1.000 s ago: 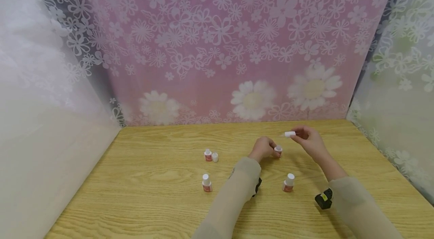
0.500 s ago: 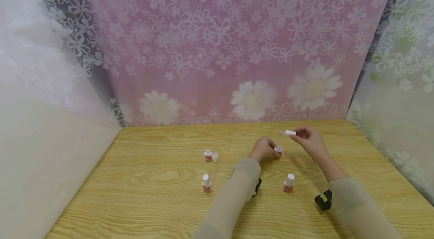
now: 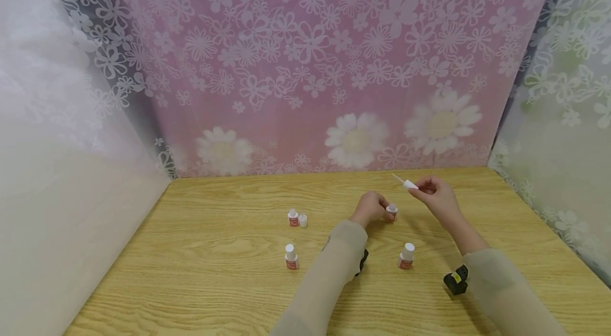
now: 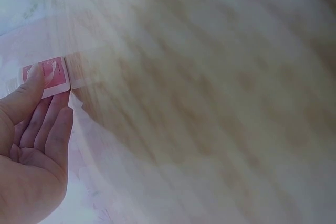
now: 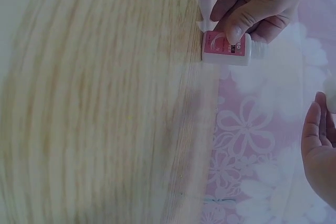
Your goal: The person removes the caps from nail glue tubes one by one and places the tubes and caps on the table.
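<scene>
On the right half of the table, my left hand (image 3: 369, 209) grips a small white bottle (image 3: 391, 211) with a red label and a bare neck. Its thumb presses on the label of the bottle (image 4: 58, 80) in the left wrist view. Up and to the right, my right hand (image 3: 436, 198) pinches a white brush cap (image 3: 409, 185) in the air. A thin stem (image 3: 398, 178) sticks out of the cap, pointing up and left; whether it ends in bristles is too small to tell. The right wrist view cuts off this cap (image 5: 331, 95) at its edge.
An uncapped bottle (image 3: 293, 218) stands at the left with a white cap (image 3: 303, 220) beside it. Two capped bottles stand nearer, one at left (image 3: 291, 257), one at right (image 3: 406, 256). A pink floral curtain (image 3: 296, 87) hangs behind the wooden table (image 3: 215, 272).
The cap has turned in my right hand's fingers, so its stem has swung from pointing left to pointing up and left. My left hand and the bottles stay in place.
</scene>
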{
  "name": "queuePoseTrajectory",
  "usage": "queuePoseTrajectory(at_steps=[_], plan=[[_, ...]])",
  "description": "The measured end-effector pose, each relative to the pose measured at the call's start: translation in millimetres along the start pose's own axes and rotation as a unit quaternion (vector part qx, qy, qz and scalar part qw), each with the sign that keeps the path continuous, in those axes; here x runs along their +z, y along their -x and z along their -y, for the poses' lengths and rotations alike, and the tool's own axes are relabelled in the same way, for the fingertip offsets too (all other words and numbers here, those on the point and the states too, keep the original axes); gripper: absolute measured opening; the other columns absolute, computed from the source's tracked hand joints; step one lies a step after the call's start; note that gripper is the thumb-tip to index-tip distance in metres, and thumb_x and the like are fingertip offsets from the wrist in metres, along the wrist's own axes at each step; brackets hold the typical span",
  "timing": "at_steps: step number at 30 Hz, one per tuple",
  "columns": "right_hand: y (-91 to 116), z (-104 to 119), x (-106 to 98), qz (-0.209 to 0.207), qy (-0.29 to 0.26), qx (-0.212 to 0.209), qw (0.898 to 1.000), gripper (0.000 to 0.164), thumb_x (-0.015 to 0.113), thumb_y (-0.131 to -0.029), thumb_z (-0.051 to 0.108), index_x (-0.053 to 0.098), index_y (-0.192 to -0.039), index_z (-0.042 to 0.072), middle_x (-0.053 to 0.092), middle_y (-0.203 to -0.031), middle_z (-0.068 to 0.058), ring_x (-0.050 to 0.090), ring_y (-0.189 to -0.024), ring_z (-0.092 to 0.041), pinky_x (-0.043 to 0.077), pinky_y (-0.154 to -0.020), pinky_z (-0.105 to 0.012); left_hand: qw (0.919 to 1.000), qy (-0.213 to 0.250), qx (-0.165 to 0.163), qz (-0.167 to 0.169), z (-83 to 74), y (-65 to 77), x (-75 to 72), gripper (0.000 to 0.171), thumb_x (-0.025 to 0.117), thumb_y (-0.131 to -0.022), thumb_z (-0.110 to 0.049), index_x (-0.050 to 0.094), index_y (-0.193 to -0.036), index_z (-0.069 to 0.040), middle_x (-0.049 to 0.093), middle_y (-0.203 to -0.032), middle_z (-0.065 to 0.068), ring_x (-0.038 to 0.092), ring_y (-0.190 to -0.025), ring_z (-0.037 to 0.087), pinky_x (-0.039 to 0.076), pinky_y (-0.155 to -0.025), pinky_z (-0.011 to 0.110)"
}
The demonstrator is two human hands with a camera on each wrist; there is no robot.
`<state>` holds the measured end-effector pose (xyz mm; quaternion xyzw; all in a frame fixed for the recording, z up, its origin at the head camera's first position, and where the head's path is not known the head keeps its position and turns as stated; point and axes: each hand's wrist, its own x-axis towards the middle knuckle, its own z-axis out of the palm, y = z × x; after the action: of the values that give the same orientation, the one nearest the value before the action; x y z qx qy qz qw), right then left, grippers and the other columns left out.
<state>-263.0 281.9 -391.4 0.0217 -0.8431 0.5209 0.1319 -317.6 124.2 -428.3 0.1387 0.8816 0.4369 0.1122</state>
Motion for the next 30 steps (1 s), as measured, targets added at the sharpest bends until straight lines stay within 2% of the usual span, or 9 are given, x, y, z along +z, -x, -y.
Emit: queuePoseTrajectory(at_steps=[6, 12, 22, 27, 30], plan=[[0.6, -0.4, 0.6, -0.003, 0.005, 0.001, 1.000, 0.034, 0.062, -0.083, 0.029, 0.048, -0.091, -0.002, 0.051, -0.089, -0.006, 0.050, -0.074, -0.005, 0.042, -0.062, -0.021, 1.0000, 0.002, 0.001, 0.003, 0.9, -0.9, 0.5, 0.012, 0.078, -0.065, -0.011, 0.069, -0.072, -0.009, 0.058, -0.066, -0.006, 0.049, -0.061, 0.006, 0.041, -0.059, 0.021], [-0.2, -2.4, 1.4, -0.004, 0.005, -0.006, 1.000, 0.034, 0.063, -0.083, 0.028, 0.048, -0.086, -0.003, 0.052, -0.097, -0.008, 0.051, -0.075, -0.003, 0.044, -0.064, -0.022, 1.0000, -0.001, -0.001, 0.005, 0.8, -1.1, 0.0, 0.012, 0.078, -0.065, -0.011, 0.069, -0.072, -0.009, 0.059, -0.066, -0.006, 0.049, -0.061, 0.006, 0.041, -0.060, 0.021], [0.4, -3.3, 3.1, -0.006, 0.008, -0.010, 1.000, 0.032, 0.061, -0.085, 0.023, 0.048, -0.093, -0.005, 0.054, -0.093, -0.010, 0.050, -0.076, 0.002, 0.043, -0.064, -0.016, 0.9999, -0.011, -0.001, 0.003, -1.9, 1.0, -1.6, 0.014, 0.080, -0.063, -0.013, 0.069, -0.071, -0.009, 0.059, -0.067, -0.006, 0.048, -0.061, 0.006, 0.040, -0.058, 0.020], [0.7, -3.1, 3.9, -0.003, 0.014, -0.012, 1.000, 0.032, 0.060, -0.086, 0.022, 0.048, -0.098, -0.005, 0.057, -0.095, -0.012, 0.050, -0.076, 0.002, 0.045, -0.067, -0.023, 0.9997, -0.017, -0.012, 0.012, -0.2, -4.3, 0.1, 0.016, 0.081, -0.060, -0.013, 0.068, -0.068, -0.009, 0.059, -0.066, -0.004, 0.050, -0.061, 0.009, 0.042, -0.058, 0.023], [0.9, -2.8, 4.1, -0.002, 0.006, -0.011, 1.000, 0.032, 0.059, -0.086, 0.020, 0.046, -0.100, -0.005, 0.058, -0.095, -0.011, 0.050, -0.077, 0.002, 0.046, -0.068, -0.025, 0.9997, -0.015, -0.007, 0.019, 4.1, -9.6, 1.4, 0.017, 0.082, -0.059, -0.015, 0.067, -0.065, -0.010, 0.059, -0.065, -0.005, 0.050, -0.061, 0.010, 0.043, -0.058, 0.024]])
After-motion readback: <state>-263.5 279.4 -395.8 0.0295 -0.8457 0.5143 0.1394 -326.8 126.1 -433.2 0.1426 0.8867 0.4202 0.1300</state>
